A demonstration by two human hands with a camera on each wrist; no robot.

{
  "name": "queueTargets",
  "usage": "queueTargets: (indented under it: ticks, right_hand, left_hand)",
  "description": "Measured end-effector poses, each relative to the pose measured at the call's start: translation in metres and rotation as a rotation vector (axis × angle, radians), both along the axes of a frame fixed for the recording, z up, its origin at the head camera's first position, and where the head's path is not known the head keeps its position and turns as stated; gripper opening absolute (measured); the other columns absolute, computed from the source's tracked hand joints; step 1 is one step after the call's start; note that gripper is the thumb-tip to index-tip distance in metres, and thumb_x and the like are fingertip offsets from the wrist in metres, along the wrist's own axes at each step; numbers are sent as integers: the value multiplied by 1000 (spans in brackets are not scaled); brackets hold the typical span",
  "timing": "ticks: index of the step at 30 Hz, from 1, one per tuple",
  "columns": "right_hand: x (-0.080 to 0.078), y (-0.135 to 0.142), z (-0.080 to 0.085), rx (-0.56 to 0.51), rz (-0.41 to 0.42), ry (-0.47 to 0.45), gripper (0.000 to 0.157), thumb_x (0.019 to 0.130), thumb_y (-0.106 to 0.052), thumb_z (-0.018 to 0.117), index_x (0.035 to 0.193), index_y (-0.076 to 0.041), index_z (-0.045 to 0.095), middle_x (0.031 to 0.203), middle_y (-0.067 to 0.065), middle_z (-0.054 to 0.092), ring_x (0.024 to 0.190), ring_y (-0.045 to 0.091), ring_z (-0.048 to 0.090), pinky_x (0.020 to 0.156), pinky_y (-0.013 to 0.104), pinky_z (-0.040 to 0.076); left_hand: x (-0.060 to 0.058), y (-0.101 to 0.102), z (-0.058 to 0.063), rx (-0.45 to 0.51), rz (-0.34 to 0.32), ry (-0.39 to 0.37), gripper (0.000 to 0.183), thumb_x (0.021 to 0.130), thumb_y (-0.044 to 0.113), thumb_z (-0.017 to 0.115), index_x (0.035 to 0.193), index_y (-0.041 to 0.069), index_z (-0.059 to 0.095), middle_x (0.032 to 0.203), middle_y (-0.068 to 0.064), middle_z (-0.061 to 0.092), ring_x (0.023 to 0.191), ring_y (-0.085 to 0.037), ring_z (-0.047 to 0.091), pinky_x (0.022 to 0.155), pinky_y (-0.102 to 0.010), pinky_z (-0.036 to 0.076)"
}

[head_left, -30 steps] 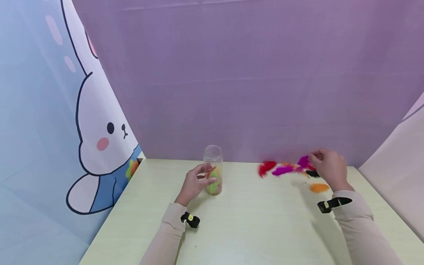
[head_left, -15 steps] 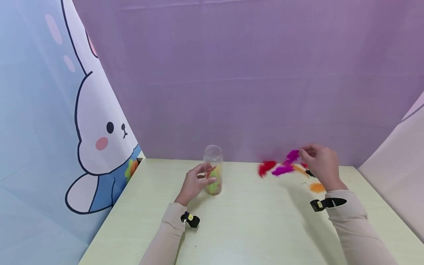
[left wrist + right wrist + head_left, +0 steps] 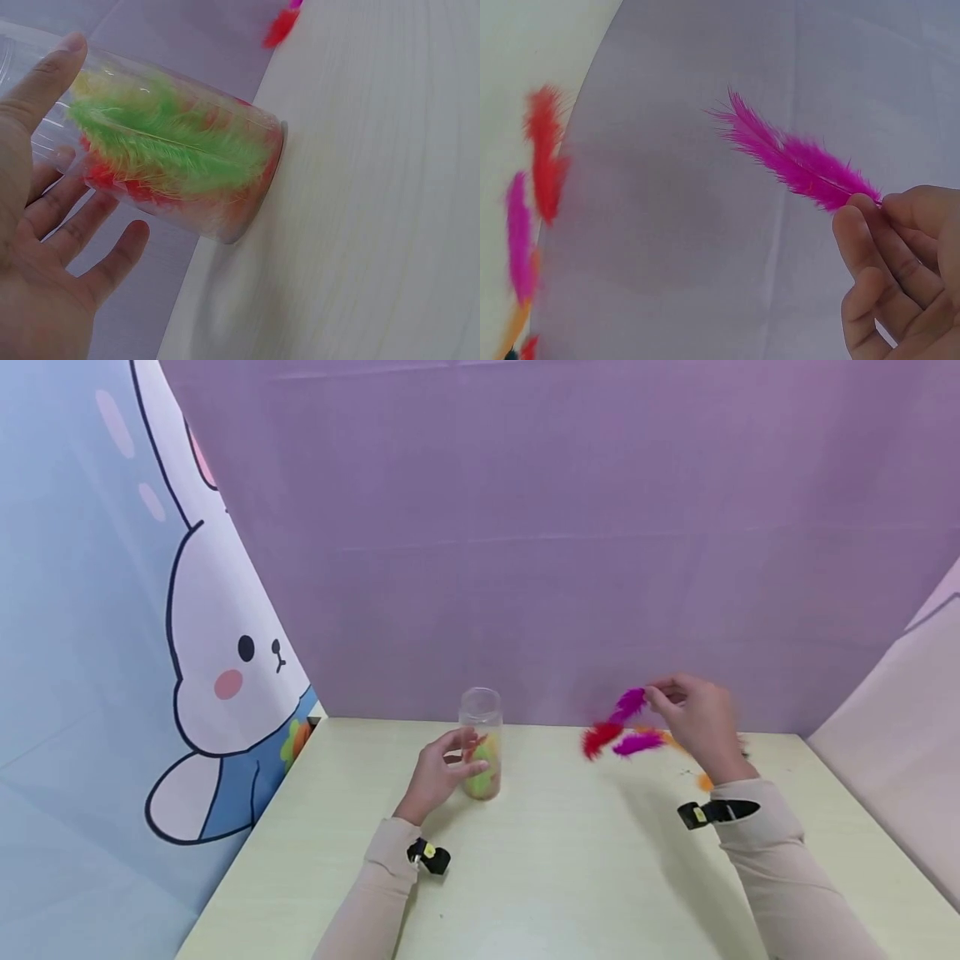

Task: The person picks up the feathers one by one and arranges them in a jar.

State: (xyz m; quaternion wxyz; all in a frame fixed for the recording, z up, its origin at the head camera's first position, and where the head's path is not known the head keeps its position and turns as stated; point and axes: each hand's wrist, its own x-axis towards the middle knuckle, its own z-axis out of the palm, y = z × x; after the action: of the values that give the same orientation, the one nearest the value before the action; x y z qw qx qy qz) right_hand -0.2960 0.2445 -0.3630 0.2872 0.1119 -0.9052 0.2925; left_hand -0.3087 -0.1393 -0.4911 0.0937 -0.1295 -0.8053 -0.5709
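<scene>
My right hand (image 3: 697, 718) pinches a magenta feather (image 3: 628, 703) by its quill, with the vane pointing left, above the table's back edge. In the right wrist view that feather (image 3: 795, 161) is held between thumb and fingertips. My left hand (image 3: 438, 775) holds a clear jar (image 3: 482, 706) standing upright on the table. The left wrist view shows the thumb on one side of the jar and fingers on the other. Inside lie a green feather (image 3: 172, 146) and red and yellow ones. A red feather (image 3: 602, 740) and another magenta feather (image 3: 637, 743) lie on the table.
Orange feathers (image 3: 705, 782) lie partly behind my right hand and wrist. In the right wrist view an orange feather (image 3: 514, 330) touches the lying magenta one. A purple cloth (image 3: 555, 543) hangs behind the pale table (image 3: 555, 860). A rabbit-print cloth (image 3: 217, 677) hangs at left.
My right hand has moved left and slightly up from the feather group, carrying the magenta feather. The left hand keeps its place at the jar.
</scene>
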Motion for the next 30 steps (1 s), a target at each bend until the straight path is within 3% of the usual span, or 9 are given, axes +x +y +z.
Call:
queueTargets:
  ticks: [5, 17, 25, 30]
  right_hand:
    - [0, -15, 8, -18, 43, -6, 20, 99, -22, 68, 105, -4, 76, 92, 14, 78, 84, 31, 73, 72, 46, 58]
    - [-2, -45, 19, -69, 122, 81, 14, 97, -18, 71, 100, -6, 77, 88, 10, 77, 78, 23, 70, 68, 21, 52]
    - [1, -68, 31, -120, 187, 154, 12, 95, -14, 74, 100, -4, 77, 88, 11, 76, 75, 23, 70, 65, 9, 48]
    - [-1, -82, 36, -135, 225, 196, 9, 94, -13, 74, 98, -6, 77, 88, 8, 74, 74, 21, 69, 65, 8, 49]
  left_hand:
    - [0, -1, 0, 18, -2, 5, 63, 80, 26, 89, 135, 7, 64, 125, -7, 72, 122, -27, 64, 102, -49, 56]
    - [1, 4, 0, 70, 11, 0, 61, 80, 11, 87, 135, 2, 62, 128, -16, 70, 123, -34, 63, 104, -55, 53]
    - [1, -1, 1, 45, -2, 1, 59, 79, 23, 89, 132, 9, 66, 124, -8, 72, 121, -28, 65, 102, -49, 56]
    - [0, -2, 0, 22, 3, 2, 59, 79, 27, 89, 132, 12, 66, 124, -6, 72, 120, -26, 65, 102, -45, 57]
